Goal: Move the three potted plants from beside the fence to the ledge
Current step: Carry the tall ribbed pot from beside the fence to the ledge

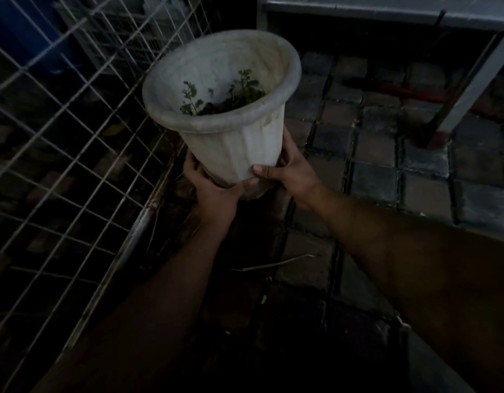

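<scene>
A white ribbed plant pot (239, 143) with a wide rolled rim and a few small green sprigs inside is held up above the ground, tilted toward me. My left hand (214, 191) grips its base from below and the left. My right hand (290, 171) grips the lower right side, thumb pressed on the front of the pot. The scene is dim. No other potted plant shows.
A white wire-mesh fence (75, 137) runs along the left, with a blue container (21, 32) behind it. Dark paving stones (387, 154) cover the ground on the right. A grey ledge or bench (387, 9) with a slanted leg (472, 89) crosses the top right.
</scene>
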Tool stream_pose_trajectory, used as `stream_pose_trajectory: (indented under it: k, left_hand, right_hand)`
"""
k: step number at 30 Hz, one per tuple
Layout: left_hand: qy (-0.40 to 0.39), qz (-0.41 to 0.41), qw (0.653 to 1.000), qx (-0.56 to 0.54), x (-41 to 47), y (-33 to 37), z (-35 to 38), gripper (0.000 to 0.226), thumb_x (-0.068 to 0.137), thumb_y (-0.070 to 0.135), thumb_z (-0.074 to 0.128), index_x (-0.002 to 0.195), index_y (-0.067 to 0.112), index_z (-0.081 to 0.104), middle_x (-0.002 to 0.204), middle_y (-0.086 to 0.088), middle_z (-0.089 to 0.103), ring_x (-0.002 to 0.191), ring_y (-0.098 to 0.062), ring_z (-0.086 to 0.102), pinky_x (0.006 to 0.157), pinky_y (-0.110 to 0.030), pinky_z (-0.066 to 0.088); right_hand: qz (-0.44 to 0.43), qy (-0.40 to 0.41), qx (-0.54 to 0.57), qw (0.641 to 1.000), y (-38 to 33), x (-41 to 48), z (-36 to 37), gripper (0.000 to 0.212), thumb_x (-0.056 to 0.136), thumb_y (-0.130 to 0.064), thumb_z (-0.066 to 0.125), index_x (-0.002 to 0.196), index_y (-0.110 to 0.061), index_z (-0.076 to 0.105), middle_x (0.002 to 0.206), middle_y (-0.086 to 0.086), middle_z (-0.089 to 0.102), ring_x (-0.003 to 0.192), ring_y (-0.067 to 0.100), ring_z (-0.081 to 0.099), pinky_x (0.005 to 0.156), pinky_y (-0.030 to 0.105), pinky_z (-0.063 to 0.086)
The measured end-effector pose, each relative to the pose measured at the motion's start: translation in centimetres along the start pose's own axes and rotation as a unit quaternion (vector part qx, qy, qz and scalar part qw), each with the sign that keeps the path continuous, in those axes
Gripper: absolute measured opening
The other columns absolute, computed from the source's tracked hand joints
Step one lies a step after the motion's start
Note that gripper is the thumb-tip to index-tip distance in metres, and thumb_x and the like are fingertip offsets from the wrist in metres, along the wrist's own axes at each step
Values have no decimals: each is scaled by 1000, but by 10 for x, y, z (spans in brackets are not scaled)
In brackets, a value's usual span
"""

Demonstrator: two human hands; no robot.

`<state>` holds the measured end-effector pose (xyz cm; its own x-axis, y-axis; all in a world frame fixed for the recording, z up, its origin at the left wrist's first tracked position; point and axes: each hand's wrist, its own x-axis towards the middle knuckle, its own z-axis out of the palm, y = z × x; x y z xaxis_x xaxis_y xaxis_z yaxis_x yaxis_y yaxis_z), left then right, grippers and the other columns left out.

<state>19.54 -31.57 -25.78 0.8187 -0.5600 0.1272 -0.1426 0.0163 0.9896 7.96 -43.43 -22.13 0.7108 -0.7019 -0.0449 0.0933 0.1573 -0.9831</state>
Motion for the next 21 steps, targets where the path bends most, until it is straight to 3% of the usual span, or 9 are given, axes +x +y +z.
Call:
stream_pose_trajectory:
  k: [3, 5, 9, 12, 16, 21]
  left_hand:
    - [9, -5, 999, -31, 5, 7, -3, 125, 55, 20, 100, 155, 26, 25, 149, 2, 50, 133, -1, 55, 105, -40, 57]
    - [-4, -1, 999, -53, 6, 14, -4, 121, 58, 19, 98, 156, 27, 27, 152, 5, 48, 134, 0, 54, 103, -33, 58]
    - [-5, 17, 994, -111, 12, 41, -2, 113, 61, 20, 95, 154, 29, 32, 159, 2, 44, 139, -10, 53, 106, -34, 55]
    - [11, 42, 988, -147, 20, 69, -2, 110, 61, 19, 93, 151, 37, 33, 160, -1, 43, 141, -16, 52, 110, -43, 53]
    - [48, 89, 979, -178, 35, 109, -4, 114, 63, 27, 93, 158, 36, 30, 163, -1, 37, 145, -20, 47, 112, -48, 51]
    - [38, 95, 972, -214, 54, 154, -15, 126, 59, 50, 97, 160, 49, 22, 166, 4, 32, 147, -20, 46, 112, -53, 50]
  right_hand:
    - [-6, 11, 6, 1000, -7, 1, 4, 98, 81, -1, 83, 160, -26, 31, 154, -6, 48, 135, 9, 50, 105, 27, 52]
    - [-18, 22, 18, 999, -11, -3, 9, 94, 84, -1, 81, 159, -27, 31, 151, -8, 49, 127, 0, 53, 97, 21, 55]
    - [-57, 51, 68, 995, -28, -2, 16, 91, 85, 2, 78, 159, -25, 32, 157, 0, 46, 139, 17, 50, 104, 35, 55]
    - [-80, 58, 76, 992, -52, 6, 22, 90, 82, -7, 82, 157, -25, 35, 154, 0, 48, 136, 16, 53, 100, 31, 57]
    - [-133, 32, 92, 986, -89, 19, 38, 89, 81, -27, 81, 157, -27, 35, 158, 0, 46, 142, 19, 50, 113, 47, 47]
    - [-196, 23, 77, 977, -135, 38, 60, 98, 75, -41, 89, 157, -27, 37, 162, 2, 39, 145, 18, 46, 116, 48, 43]
